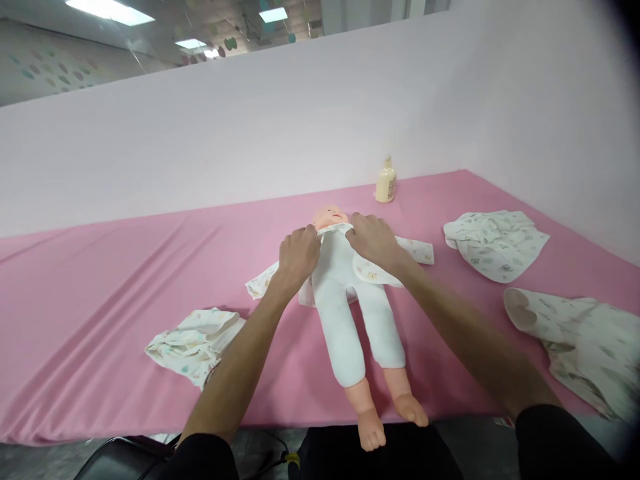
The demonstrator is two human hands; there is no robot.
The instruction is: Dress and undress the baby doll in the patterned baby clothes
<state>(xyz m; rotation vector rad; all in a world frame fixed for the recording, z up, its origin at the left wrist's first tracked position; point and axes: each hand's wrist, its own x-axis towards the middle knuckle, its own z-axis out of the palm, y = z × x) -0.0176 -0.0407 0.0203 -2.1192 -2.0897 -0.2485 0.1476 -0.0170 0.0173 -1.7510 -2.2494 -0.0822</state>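
Observation:
A baby doll (339, 331) lies on its back, head away from me, its bare feet at the near edge of the pink cover. White cloth covers its body and legs. A white printed baby shirt (376, 272) lies about its upper body, with sleeves spread out to both sides. Near the doll's neck, my left hand (300, 252) is closed on the shirt's collar edge on the left. My right hand (371, 237) pinches the collar on the right side. The fingertips of both hands are partly hidden.
A pump bottle (386, 181) stands at the back by the white wall (240, 140). Crumpled printed cloths lie around: one cloth (197, 340) at left, another cloth (497, 243) at right, and a baby garment (585, 340) near the right edge. The pink cover (125, 287) has folds.

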